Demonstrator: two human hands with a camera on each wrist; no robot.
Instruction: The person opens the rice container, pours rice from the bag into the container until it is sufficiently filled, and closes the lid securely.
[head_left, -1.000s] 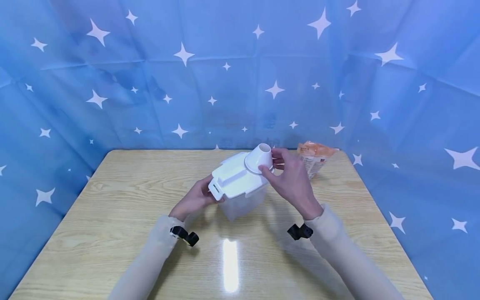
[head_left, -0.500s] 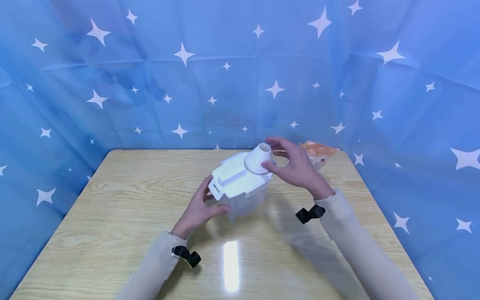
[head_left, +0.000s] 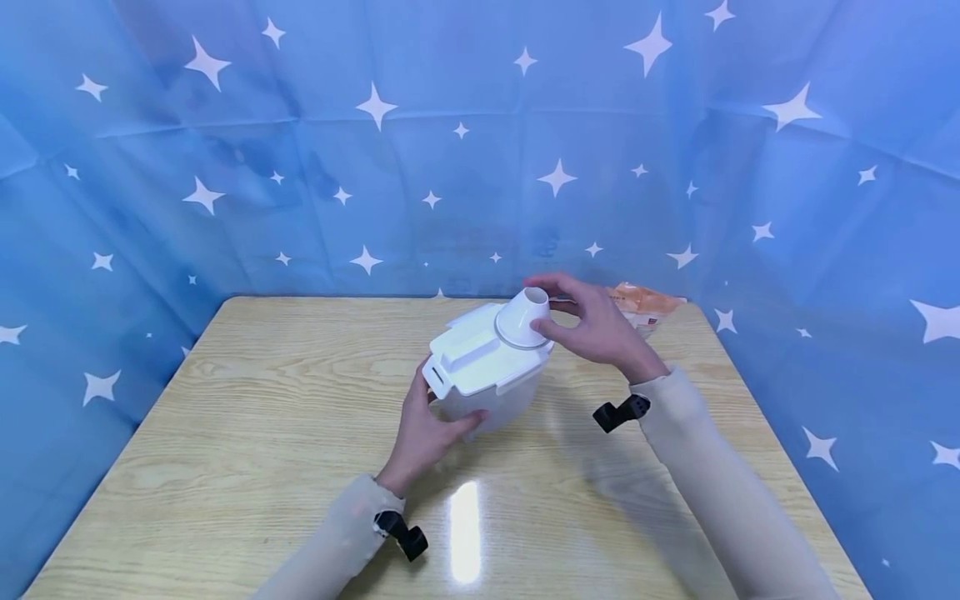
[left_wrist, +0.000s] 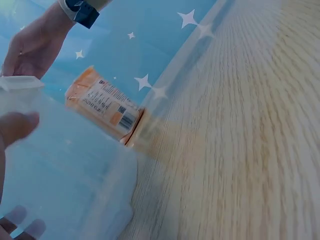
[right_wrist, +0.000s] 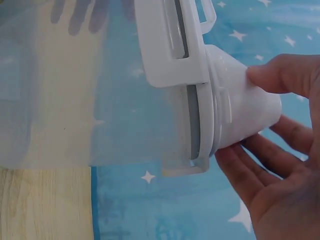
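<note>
Since the earlier frame your left hand (head_left: 429,425) is wrapping further around the near wall of the clear container (head_left: 483,379), thumb and fingers now grasping it, while your right hand (head_left: 596,329) is curling its fingers around the white cone cap (head_left: 525,318). The container is sitting at frame centre on the wooden table (head_left: 247,417), long axis running lower left to upper right, cone pointing up and right. An orange packet (head_left: 641,302) is lying behind.
</note>
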